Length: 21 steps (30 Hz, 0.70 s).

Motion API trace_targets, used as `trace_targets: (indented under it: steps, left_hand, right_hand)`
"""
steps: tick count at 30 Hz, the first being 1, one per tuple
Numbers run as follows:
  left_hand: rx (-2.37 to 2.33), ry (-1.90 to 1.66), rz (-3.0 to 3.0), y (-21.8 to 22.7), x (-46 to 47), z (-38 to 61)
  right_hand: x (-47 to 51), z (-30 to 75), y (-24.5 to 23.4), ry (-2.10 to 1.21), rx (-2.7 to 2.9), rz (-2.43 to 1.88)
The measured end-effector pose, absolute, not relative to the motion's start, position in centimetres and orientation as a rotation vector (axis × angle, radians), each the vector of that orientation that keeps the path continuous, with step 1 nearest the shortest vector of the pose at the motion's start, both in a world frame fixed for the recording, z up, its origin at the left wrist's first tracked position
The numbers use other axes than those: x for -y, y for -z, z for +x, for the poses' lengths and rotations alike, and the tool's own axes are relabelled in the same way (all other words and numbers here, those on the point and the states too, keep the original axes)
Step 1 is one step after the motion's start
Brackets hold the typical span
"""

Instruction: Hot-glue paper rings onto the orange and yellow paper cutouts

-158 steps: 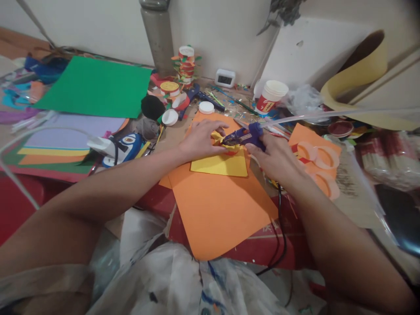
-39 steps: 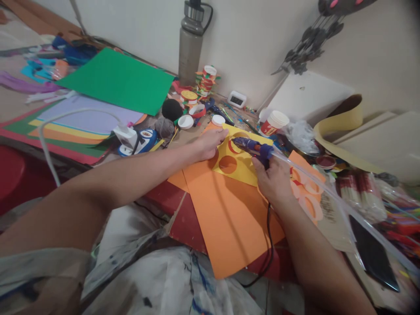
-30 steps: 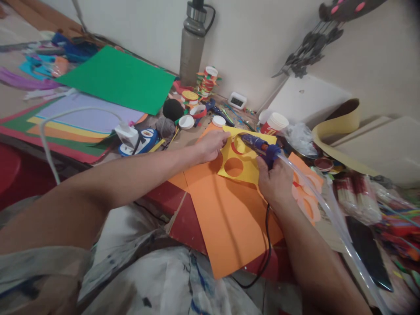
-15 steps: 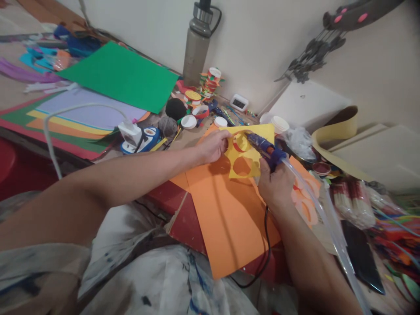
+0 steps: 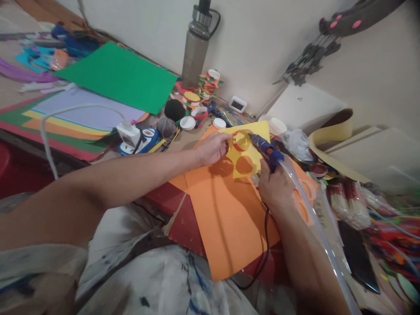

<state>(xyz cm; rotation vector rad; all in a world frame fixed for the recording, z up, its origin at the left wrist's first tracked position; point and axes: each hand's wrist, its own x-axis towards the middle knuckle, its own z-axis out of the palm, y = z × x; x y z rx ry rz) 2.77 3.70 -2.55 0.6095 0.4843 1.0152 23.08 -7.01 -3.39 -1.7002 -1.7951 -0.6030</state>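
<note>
My left hand (image 5: 213,148) pinches the left edge of a yellow foam sheet (image 5: 260,128) with round holes cut in it. A ring with a red-and-yellow side (image 5: 236,142) shows at the upper hole, close to my left fingertips. My right hand (image 5: 277,181) is wrapped round a blue hot glue gun (image 5: 267,151), its nozzle at the upper right of that ring. A long clear glue stick (image 5: 305,197) trails from the gun's back. Under the hands lies a large orange sheet (image 5: 226,227). Whether the nozzle touches the ring I cannot tell.
A black cord (image 5: 267,245) hangs below my right hand. Behind stand a grey bottle (image 5: 195,52) and a small stacked paper figure (image 5: 211,83). Coloured sheets (image 5: 118,78) and a blue-and-white power strip (image 5: 141,140) lie left; a dark phone (image 5: 359,258) lies right.
The glue gun's nozzle has shifted slightly to the right along the ring, and the yellow sheet has turned a little. Both hands keep their hold.
</note>
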Motion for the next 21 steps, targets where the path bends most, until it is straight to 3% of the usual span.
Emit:
trace_targets:
  steps: [9, 21]
  left_hand:
    - [-0.467, -0.859, 0.607, 2.1, -3.0, 1.8]
    - [-0.449, -0.702, 0.656, 2.9, -5.6, 0.2]
  right_hand:
    - [6.6, 23.6, 3.9, 0.584, 1.769, -1.668]
    - [6.5, 24.2, 2.9, 0.664, 2.065, -1.322]
